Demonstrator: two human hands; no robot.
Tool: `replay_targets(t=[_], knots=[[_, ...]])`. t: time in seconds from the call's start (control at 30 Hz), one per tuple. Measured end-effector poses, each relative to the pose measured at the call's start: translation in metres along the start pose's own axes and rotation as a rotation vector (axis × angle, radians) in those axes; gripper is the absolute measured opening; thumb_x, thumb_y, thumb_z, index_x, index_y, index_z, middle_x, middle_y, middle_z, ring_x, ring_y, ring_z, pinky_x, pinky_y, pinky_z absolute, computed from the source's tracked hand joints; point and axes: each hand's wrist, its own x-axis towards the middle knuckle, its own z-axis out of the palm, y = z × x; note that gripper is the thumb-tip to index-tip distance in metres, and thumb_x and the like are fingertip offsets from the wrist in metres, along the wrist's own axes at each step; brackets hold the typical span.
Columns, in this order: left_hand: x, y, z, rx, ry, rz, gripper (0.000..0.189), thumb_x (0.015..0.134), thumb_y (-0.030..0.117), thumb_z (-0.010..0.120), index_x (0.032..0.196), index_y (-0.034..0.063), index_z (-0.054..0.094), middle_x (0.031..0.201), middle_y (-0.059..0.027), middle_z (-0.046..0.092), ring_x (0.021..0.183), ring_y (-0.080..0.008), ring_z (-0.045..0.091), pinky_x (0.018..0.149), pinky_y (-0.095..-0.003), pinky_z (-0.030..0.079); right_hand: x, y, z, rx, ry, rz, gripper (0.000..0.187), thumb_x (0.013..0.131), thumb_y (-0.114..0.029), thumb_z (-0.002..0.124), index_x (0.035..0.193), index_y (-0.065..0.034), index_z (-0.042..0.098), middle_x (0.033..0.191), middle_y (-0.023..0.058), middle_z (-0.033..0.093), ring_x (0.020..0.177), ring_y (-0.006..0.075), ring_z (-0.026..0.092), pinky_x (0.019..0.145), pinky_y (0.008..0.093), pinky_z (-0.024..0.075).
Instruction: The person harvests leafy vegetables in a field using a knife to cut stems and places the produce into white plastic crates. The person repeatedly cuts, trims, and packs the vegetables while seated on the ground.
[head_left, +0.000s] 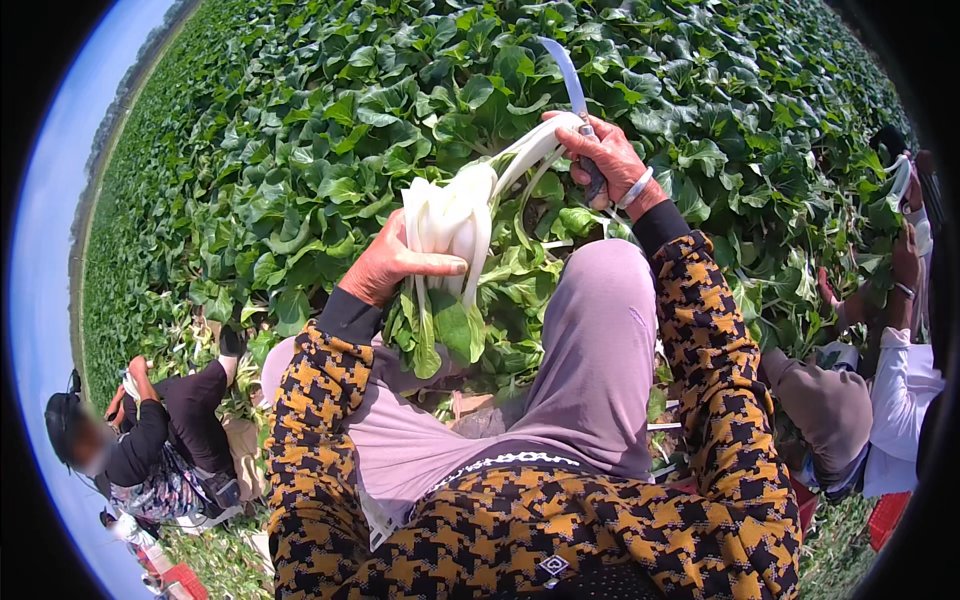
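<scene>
My left hand (397, 259) is closed around a bunch of leafy greens (454, 206) with thick white stalks, its leaves hanging down over my lap. Up and to the right, my right hand (611, 157) grips the dark handle of a curved knife (568, 71), whose blade points up and away from me. Between the same hand's thumb and fingers is the pale end of a long white stalk (532, 150), which stretches back toward the bunch. Part of the knife's handle is hidden by my fingers.
Dense rows of leafy green plants (360, 120) stand before me. Cut leaves and stalks lie around my knees. A person in dark clothes (150, 427) sits at the left, a person in white sleeves (900, 405) at the right. Red crates (889, 517) show at the lower right.
</scene>
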Motion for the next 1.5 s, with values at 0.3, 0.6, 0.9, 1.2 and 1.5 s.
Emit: replay_targets(t=[0.3,0.6,0.9,1.2,1.5], knots=[[-0.054,0.006,0.015,-0.299,0.314,0.172,0.063,0.070,0.012,0.070,0.127,0.0004,0.046,0.108,-0.0081,0.059,0.098,-0.0196,0.058,0.089,-0.0317,0.045,0.008,-0.041,0.120,-0.656,-0.195,0.019,0.038,0.082,-0.037,0.070,0.087,-0.0008,0.060,0.058,-0.0013,0.053,0.042,0.0058,0.050,0.039,0.0209,0.0375],[-0.069,-0.019,0.039,-0.335,0.165,0.496,0.053,0.077,0.017,0.069,0.123,0.0018,0.049,0.103,-0.0080,0.062,0.094,-0.0166,0.061,0.085,-0.0299,0.049,0.000,-0.006,0.153,-0.213,-0.228,0.093,0.025,0.087,-0.029,0.067,0.085,-0.0048,0.059,0.060,-0.0038,0.047,0.042,0.0046,0.042,0.038,0.0199,0.0342],[-0.158,-0.017,0.089,-0.540,0.455,0.705,0.060,0.062,0.000,0.079,0.116,0.0051,0.053,0.100,-0.0059,0.063,0.095,-0.0156,0.060,0.087,-0.0317,0.047,0.018,0.042,0.126,-0.144,-0.397,0.135,0.033,0.095,-0.031,0.053,0.111,-0.0030,0.059,0.096,0.0048,0.065,0.076,0.0110,0.063,0.062,0.0250,0.0518],[-0.407,-0.004,0.095,0.093,1.161,0.548,0.061,0.069,0.009,0.077,0.123,0.0013,0.050,0.107,-0.0095,0.063,0.097,-0.0170,0.061,0.084,-0.0292,0.050,0.061,0.098,0.100,-0.606,-0.334,0.289,0.030,0.088,-0.035,0.064,0.102,-0.0080,0.063,0.081,-0.0050,0.059,0.054,0.0008,0.045,0.040,0.0171,0.0339],[-0.602,-0.090,0.143,1.139,1.881,-0.351,0.078,0.067,0.013,0.078,0.135,0.0073,0.041,0.113,-0.0143,0.061,0.106,-0.0243,0.059,0.091,-0.0353,0.046,0.074,0.104,0.068,-0.876,-0.172,0.278,0.034,0.085,-0.042,0.067,0.090,-0.0088,0.064,0.059,-0.0058,0.046,0.044,0.0031,0.039,0.037,0.0195,0.0298]])
